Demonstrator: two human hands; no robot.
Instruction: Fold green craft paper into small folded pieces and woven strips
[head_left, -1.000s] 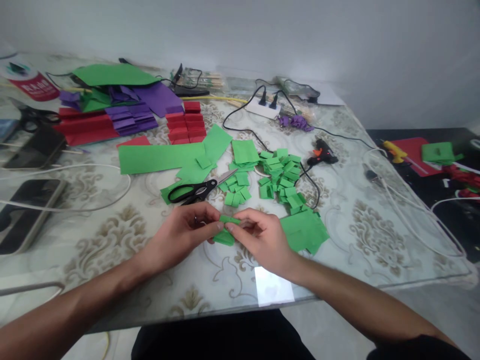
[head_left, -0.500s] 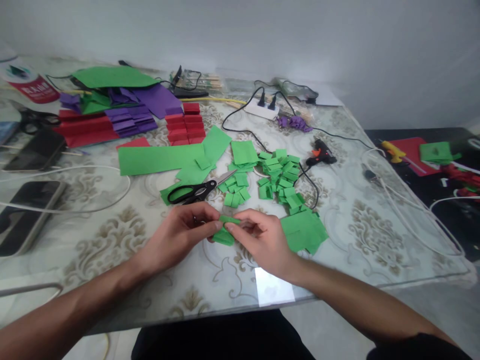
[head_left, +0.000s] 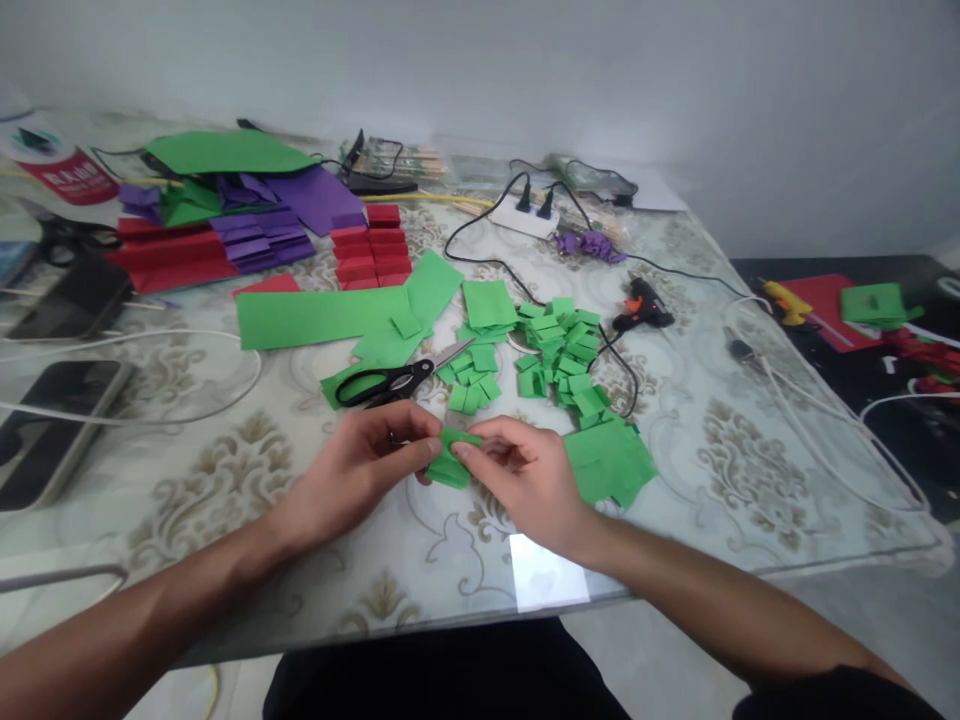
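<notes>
Between my two hands is a small folded piece of green paper [head_left: 450,470], held above the front part of the table. My left hand [head_left: 382,455] pinches its left side between thumb and fingers. My right hand [head_left: 525,475] grips the right side, its thumb pressed on the paper's face. Just beyond my left hand lie black-handled scissors [head_left: 394,382], blades pointing right. A heap of small cut green pieces [head_left: 559,345] sits past my right hand, with a few more small green pieces [head_left: 471,380] beside it. Larger green sheets [head_left: 611,460] lie right of my right hand.
Long green strips [head_left: 322,318], red folded paper [head_left: 371,250] and purple paper [head_left: 307,200] lie at the back left. A black glue gun [head_left: 641,305] and a white power strip [head_left: 525,215] with cords are behind. Phones [head_left: 56,430] lie at left; a white cable [head_left: 825,440] crosses the right.
The green paper has tilted slightly between my fingers, and more of its face shows. Both hands stay in nearly the same place, and the things on the table have not moved.
</notes>
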